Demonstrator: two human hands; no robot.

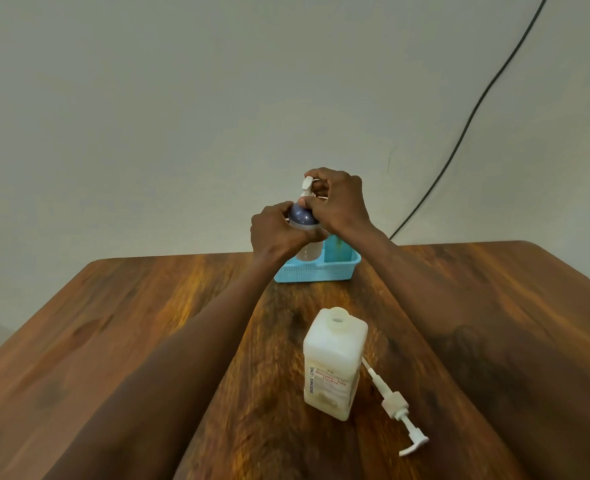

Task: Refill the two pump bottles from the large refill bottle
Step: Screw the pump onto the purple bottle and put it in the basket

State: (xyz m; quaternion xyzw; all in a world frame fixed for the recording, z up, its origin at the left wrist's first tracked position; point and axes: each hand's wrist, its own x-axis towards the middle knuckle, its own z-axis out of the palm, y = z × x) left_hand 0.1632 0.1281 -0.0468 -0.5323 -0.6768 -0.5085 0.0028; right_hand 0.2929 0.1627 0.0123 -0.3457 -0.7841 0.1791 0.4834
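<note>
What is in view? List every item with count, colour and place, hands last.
refill bottle: 1, cream, upright mid-table, neck open
loose pump: 1, white, lying on the table right of the refill bottle
pump bottle: 1, clear with dark blue collar and white pump, in the basket's left part
teal bottle: 1, teal, in the basket's right part, top hidden
basket: 1, light blue, far middle of the table
table: 1, brown wood
cable: 1, black, running down the wall at right
left hand: 1, grips the pump bottle's body
right hand: 1, grips the pump bottle's pump
</note>
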